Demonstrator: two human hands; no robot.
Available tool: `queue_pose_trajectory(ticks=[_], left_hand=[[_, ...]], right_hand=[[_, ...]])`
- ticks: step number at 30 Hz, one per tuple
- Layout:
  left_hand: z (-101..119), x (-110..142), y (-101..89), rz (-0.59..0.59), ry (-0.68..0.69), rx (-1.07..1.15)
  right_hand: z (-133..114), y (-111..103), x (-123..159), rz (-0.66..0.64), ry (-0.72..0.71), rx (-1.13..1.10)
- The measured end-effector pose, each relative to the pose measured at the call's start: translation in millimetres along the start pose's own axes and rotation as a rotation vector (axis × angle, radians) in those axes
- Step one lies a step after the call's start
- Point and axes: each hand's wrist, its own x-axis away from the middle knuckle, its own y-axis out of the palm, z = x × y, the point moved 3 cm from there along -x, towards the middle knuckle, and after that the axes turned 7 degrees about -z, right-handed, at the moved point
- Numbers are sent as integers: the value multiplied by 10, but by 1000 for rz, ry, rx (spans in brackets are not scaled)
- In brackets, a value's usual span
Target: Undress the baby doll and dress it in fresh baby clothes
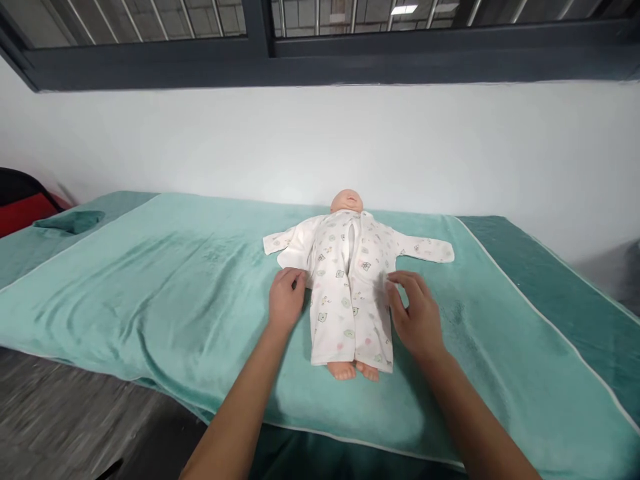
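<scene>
A baby doll (347, 200) lies on its back, dressed in a white printed baby garment (333, 313). The garment's front edges meet down the middle, with a narrow gap at the chest. Both sleeves are spread outward, and the doll's bare feet (342, 371) show below the hem. On the doll's left-hand side in the picture, my left hand (287, 298) is closed, fingertips pinched at the garment's side edge. Opposite it, my right hand (416, 312) has thumb and fingers pinched on the other side edge near the waist.
A light green blanket (165, 280) with some wrinkles covers the bed, with darker green cloth (560, 287) at the right. A white wall (225, 147) and dark window frame (320, 63) stand behind. A red and black object (25, 207) is at the far left.
</scene>
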Motion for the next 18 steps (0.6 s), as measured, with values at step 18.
queue_pose_trajectory(ticks=[18], left_hand=[[-248, -422, -53, 82, -264, -195]], right_hand=[[259, 674, -1515, -375, 173, -361]])
